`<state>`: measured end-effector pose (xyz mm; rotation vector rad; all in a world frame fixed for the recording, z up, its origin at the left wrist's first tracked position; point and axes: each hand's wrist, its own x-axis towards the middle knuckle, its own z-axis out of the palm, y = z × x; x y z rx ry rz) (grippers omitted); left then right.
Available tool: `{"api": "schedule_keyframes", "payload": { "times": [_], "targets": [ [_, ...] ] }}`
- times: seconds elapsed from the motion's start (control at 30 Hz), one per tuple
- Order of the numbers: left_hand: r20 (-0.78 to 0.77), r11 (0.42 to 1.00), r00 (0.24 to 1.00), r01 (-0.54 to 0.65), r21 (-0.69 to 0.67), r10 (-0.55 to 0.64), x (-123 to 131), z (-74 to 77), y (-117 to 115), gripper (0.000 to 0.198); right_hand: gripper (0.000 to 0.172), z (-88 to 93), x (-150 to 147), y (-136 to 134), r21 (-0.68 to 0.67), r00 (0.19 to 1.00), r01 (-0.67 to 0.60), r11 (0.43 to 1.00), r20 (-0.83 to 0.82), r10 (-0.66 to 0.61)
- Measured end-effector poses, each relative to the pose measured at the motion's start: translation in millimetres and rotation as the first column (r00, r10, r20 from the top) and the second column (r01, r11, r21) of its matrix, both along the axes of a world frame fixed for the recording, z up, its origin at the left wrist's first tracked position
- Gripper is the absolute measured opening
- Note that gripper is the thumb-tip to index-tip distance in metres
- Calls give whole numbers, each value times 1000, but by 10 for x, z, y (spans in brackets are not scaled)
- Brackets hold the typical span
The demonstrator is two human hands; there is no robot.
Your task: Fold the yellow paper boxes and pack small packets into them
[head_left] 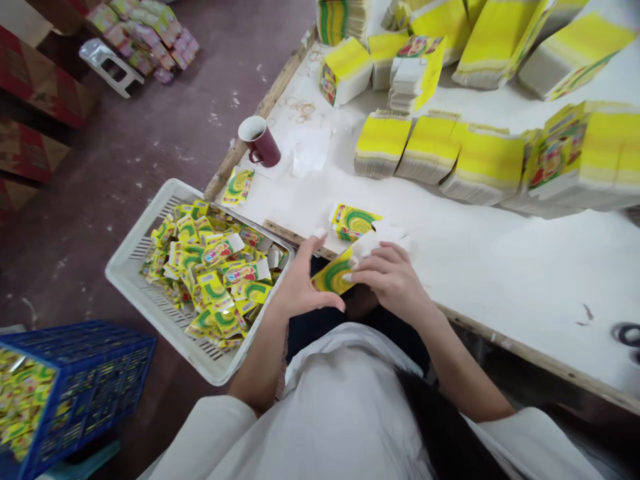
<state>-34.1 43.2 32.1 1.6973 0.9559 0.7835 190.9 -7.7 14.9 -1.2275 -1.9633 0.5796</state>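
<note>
Head view: the table (475, 260) lies beyond the grip, the basket (220, 375) left of it; the right hand (397, 283) pinches the box (333, 275) by its white end, the left hand (300, 283) spread beside the other. A light pinch should serve best, lest it crease.

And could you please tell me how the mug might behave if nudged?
The mug might slosh, as what looks like dark liquid shows inside. Pushed towards the wooden edge beside it, it could well drop to the floor. Being smooth and ceramic-looking, it may also be slippery and apt to chip.
</note>
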Motion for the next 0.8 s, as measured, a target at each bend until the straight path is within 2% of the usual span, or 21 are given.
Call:
{"api": "schedule_keyframes", "payload": {
  "times": [0.03, 0.07, 0.1, 0.13, 0.2, 0.23, 0.27, 0.33, 0.37, 0.4, 0.43, 0.53, 0.6, 0.63, 0.7, 0.8],
  "targets": [
    [-121, 998, 991, 61, -25, -64, 26, 18, -27, 95, 23, -6, -36, -14, 23, 1000, -28, 999, -5, 28],
    [-213, 995, 973, 82, -54, -92, 71, 17, -68, 85, 23, -22, -75, -26, 45, 999, 0, 999, -38, 2],
    [-275, 995, 958, 62, -72, -80, 127, -1, -119, 78, 29, -45, -113, -36, 54, 992, 81, 995, -98, -75],
    [-313, 998, 949, 16, -68, -36, 187, -31, -175, 75, 42, -74, -149, -43, 37, 966, 190, 981, -187, -180],
    [-338, 996, 938, -92, -16, 81, 295, -110, -288, 77, 69, -129, -209, -46, -102, 845, 342, 934, -402, -353],
    [-335, 992, 935, -122, 16, 120, 337, -147, -337, 79, 75, -150, -234, -45, -219, 774, 328, 919, -495, -395],
    [-325, 990, 935, -134, 49, 143, 371, -178, -378, 79, 75, -164, -258, -44, -346, 714, 249, 905, -566, -413],
    [-299, 986, 942, -123, 110, 151, 412, -212, -430, 73, 68, -172, -301, -47, -541, 634, 4, 841, -649, -421],
    [-286, 986, 949, -98, 134, 133, 420, -214, -440, 68, 65, -169, -318, -51, -595, 616, -99, 798, -666, -421],
    [-277, 986, 955, -65, 152, 105, 422, -209, -440, 63, 65, -164, -330, -56, -621, 610, -163, 767, -674, -416],
    [-275, 987, 958, -37, 157, 79, 418, -198, -431, 59, 66, -160, -336, -63, -623, 611, -187, 760, -679, -407],
    [-351, 998, 936, -7, 66, 29, 388, -171, -375, 59, 72, -162, -328, -86, -537, 664, -174, 826, -683, -304],
    [-414, 1000, 910, -12, 1, 11, 375, -191, -340, 68, 69, -182, -314, -99, -458, 742, -150, 876, -638, -206],
    [-426, 1000, 905, -7, 10, 11, 375, -215, -328, 73, 64, -199, -307, -102, -428, 787, -128, 895, -593, -171],
    [-412, 992, 909, -15, 127, 67, 381, -272, -315, 81, 53, -242, -294, -100, -385, 857, -34, 922, -487, -171],
    [-408, 948, 888, -84, 307, 211, 377, -312, -304, 76, 49, -314, -255, -80, -328, 861, 138, 934, -427, -277]
  ]
}}
